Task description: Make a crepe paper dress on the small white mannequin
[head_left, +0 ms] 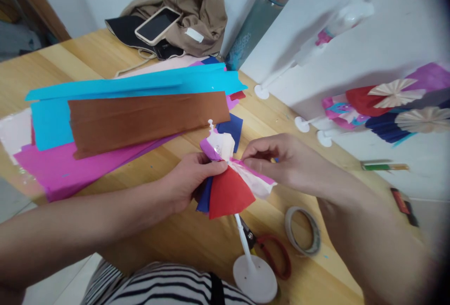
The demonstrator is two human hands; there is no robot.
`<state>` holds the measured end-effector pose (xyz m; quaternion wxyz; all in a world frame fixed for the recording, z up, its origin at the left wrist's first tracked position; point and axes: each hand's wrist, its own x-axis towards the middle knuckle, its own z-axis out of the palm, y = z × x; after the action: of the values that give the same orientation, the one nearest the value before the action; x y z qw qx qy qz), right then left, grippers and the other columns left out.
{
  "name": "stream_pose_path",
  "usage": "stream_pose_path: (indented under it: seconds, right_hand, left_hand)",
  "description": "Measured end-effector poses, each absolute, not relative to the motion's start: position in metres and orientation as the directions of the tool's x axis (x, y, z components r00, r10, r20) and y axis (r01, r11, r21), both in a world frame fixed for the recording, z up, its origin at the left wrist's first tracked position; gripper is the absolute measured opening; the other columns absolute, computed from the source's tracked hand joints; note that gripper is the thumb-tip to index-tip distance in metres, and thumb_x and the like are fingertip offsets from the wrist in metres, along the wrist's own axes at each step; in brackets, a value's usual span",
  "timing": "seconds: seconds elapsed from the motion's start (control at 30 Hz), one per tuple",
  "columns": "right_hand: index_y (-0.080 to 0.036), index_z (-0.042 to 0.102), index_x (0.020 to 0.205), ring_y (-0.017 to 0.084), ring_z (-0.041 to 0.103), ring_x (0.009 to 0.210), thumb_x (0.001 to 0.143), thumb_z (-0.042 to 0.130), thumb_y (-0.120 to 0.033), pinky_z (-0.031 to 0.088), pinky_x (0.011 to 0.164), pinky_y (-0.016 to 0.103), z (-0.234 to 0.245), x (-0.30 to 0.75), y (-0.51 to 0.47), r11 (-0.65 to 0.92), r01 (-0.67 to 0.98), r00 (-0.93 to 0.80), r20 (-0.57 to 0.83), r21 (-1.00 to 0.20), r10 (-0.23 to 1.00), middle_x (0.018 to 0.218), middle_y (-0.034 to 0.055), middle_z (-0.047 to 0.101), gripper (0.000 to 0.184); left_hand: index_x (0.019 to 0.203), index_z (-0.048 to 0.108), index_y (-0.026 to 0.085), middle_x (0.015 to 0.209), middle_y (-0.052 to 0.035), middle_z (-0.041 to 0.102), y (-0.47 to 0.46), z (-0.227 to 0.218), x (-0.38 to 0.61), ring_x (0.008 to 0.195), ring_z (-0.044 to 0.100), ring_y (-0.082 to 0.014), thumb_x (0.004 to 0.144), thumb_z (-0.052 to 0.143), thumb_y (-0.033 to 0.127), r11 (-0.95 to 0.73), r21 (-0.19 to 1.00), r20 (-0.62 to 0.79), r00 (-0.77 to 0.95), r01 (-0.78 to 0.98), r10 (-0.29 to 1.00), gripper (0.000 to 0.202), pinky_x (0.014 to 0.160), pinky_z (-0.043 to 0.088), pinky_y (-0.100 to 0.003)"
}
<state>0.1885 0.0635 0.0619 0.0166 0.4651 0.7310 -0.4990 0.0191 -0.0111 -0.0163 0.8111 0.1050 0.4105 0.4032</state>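
A small white dress form (225, 146) on a white stand (255, 277) leans with its base toward me. Its skirt of paper has a red panel (230, 192), dark blue at the left and pink and white at the right. My left hand (188, 178) is closed around the waist, its thumb pressed at the top of the red panel. With fingers and thumb together, my right hand (270, 157) pinches the pink-and-white paper strip (256, 178) at the skirt's right side. Its fingertips partly hide the strip's upper edge.
Brown paper (147, 122) and blue paper (140, 82) lie stacked at the left. Red-handled scissors (277, 253) and a tape roll (288, 225) lie near the stand. Along the wall are a tall bottle (255, 24), a phone (157, 25) on a cap, and other dressed forms (358, 103).
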Motion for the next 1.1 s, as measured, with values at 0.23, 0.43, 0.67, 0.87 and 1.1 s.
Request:
stream_pose_path:
  seconds: [0.23,0.43,0.67,0.87,1.1]
  right_hand:
    - [-0.016,0.071,0.076,0.012,0.052,0.056,0.080,0.061,-0.032,0.041,0.051,0.024,0.066,0.180,0.066,0.136,0.697,-0.610,-0.483,-0.704,0.628,0.068,0.0019,0.067,0.019]
    - [-0.020,0.069,0.071,0.012,0.052,0.052,0.080,0.058,-0.029,0.041,0.047,0.024,0.070,0.179,0.063,0.195,0.719,-0.619,-0.485,-0.668,0.618,0.061,-0.0005,0.063,0.017]
    - [-0.021,0.075,0.079,0.015,0.056,0.056,0.082,0.062,-0.034,0.041,0.052,0.027,0.066,0.176,0.058,0.383,0.775,-0.594,-0.374,-0.502,0.712,0.065,0.0023,0.068,0.019]
    - [-0.017,0.075,0.072,0.013,0.051,0.053,0.079,0.055,-0.026,0.037,0.049,0.025,0.066,0.170,0.059,0.335,0.792,-0.562,-0.394,-0.511,0.728,0.061,0.0030,0.065,0.023]
    - [-0.017,0.069,0.069,0.010,0.046,0.050,0.073,0.057,-0.026,0.035,0.044,0.023,0.059,0.175,0.066,0.163,0.756,-0.545,-0.471,-0.633,0.694,0.058,-0.0003,0.060,0.015]
  left_hand:
    - [0.095,0.070,0.015,0.096,-0.0073,0.072,-0.012,-0.014,0.018,0.081,0.063,-0.0170,0.072,0.079,0.026,0.658,0.510,-0.580,0.343,-0.554,0.739,0.027,0.074,0.047,-0.027]
    - [0.091,0.070,0.014,0.090,-0.0065,0.072,-0.011,-0.012,0.018,0.079,0.062,-0.0171,0.072,0.078,0.024,0.650,0.525,-0.584,0.323,-0.549,0.745,0.023,0.073,0.046,-0.028]
    - [0.096,0.071,0.014,0.090,-0.0056,0.072,-0.011,-0.011,0.019,0.076,0.062,-0.0146,0.076,0.074,0.020,0.657,0.518,-0.592,0.326,-0.547,0.737,0.021,0.070,0.046,-0.025]
    - [0.091,0.070,0.014,0.087,-0.0057,0.071,-0.012,-0.011,0.018,0.075,0.062,-0.0148,0.076,0.074,0.022,0.680,0.500,-0.612,0.337,-0.536,0.716,0.017,0.070,0.046,-0.025]
    - [0.089,0.070,0.014,0.084,-0.0065,0.071,-0.011,-0.012,0.017,0.075,0.064,-0.0168,0.073,0.081,0.027,0.686,0.500,-0.603,0.356,-0.529,0.714,0.024,0.070,0.048,-0.027]
